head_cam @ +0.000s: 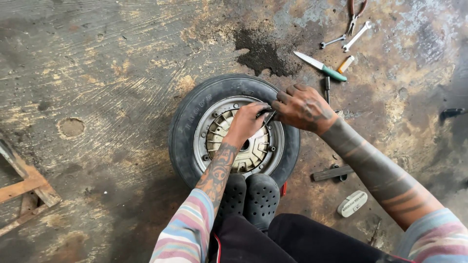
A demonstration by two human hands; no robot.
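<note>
A small black tyre (187, 122) on a silver rim with a beige hub (243, 152) lies flat on the stained concrete floor. My left hand (247, 121) rests over the hub and pinches a thin dark tool (269, 117) at the rim's upper right. My right hand (303, 106) lies on the tyre's upper right edge, fingers curled around the same tool's far end. Both my feet in black perforated clogs (251, 197) press against the tyre's near side.
A green-handled knife (321, 67), two spanners (347, 39), red-handled pliers (355, 14) and a small orange-tipped piece (346, 64) lie beyond the tyre. A dark bar (331, 173) and a white oval tag (352, 203) lie to the right. A wooden frame (27, 190) sits at left.
</note>
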